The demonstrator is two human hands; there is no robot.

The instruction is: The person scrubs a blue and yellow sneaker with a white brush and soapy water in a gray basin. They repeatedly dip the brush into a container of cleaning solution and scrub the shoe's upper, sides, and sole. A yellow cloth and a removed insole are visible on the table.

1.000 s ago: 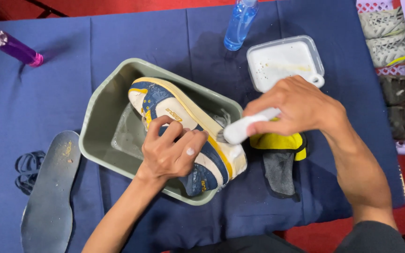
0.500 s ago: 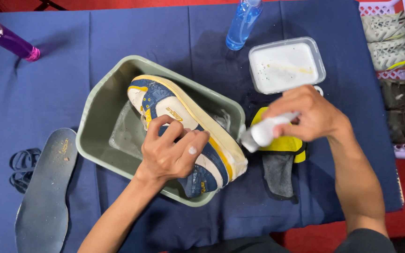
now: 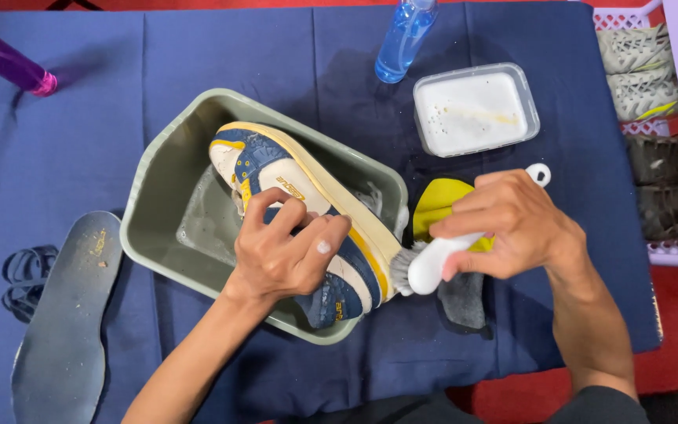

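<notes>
Left hand clamped over the navy and yellow sneaker, I tilt it in the green basin at frame centre. Right hand wraps the white brush, bristles at the sole's edge; I judge scrubbing midway, since the insole at lower left looks unwashed.

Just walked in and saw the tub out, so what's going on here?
A person is scrubbing a blue, white and yellow sneaker over a grey-green tub on a blue cloth. The left hand holds the shoe on its side, and the right hand presses a white brush to the sole edge. A container of white sudsy liquid sits close by, and an insole and laces lie to the left.
</notes>
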